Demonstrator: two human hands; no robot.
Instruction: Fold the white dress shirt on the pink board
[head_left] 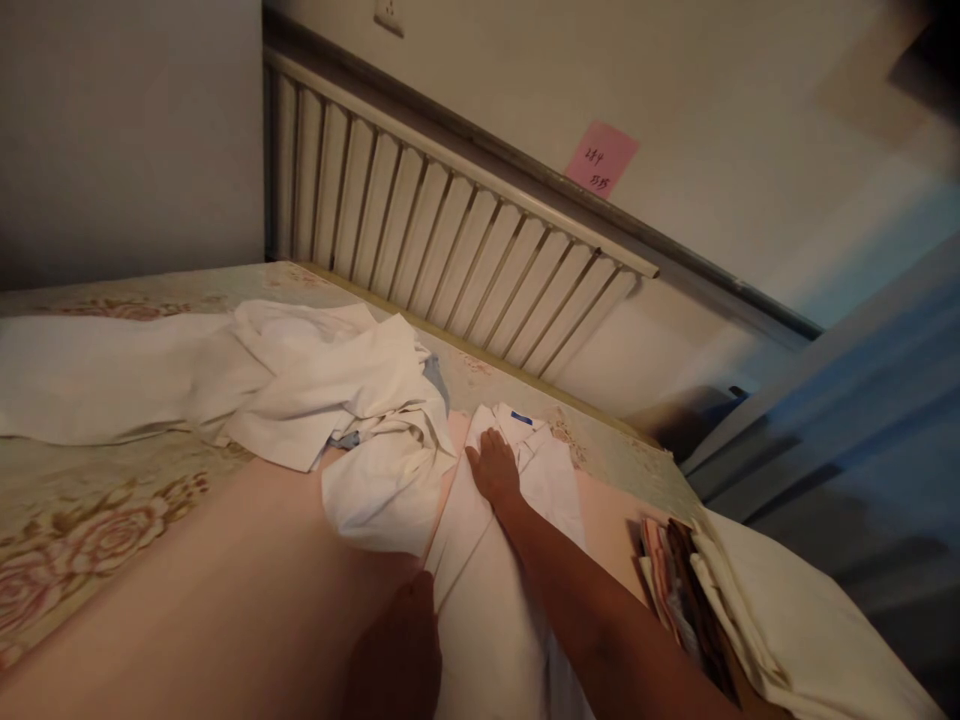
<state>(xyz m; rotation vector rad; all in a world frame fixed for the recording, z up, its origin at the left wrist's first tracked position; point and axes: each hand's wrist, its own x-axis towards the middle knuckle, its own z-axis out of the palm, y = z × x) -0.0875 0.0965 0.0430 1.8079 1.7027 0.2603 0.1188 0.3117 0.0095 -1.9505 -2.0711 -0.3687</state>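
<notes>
**Both hands flat on a long white shirt**

The right hand's fingers (480, 455) lie flat and close together, pinching nothing, and press on the far end of the white shirt (487, 610) just below its collar and the small blue label (522, 418). The right hand (495, 468) reaches out along the cloth. The left hand (397, 650) sits in shadow at the near left edge of the shirt, touching its fold. I cannot tell whether its fingers are spread or curled.

The shirt is folded narrow. Its long axis runs from the person away toward the slatted panel (450, 240), so the right hand holds the far end and the left hand the near end.

A loose heap of white clothes (337, 400) touches the shirt's left side, close to the left hand. To the right, slightly apart, is a stack of folded cloths (750, 610). Everything rests on the bed (112, 530), and a pink note (600, 158) is stuck to the wall above.
</notes>
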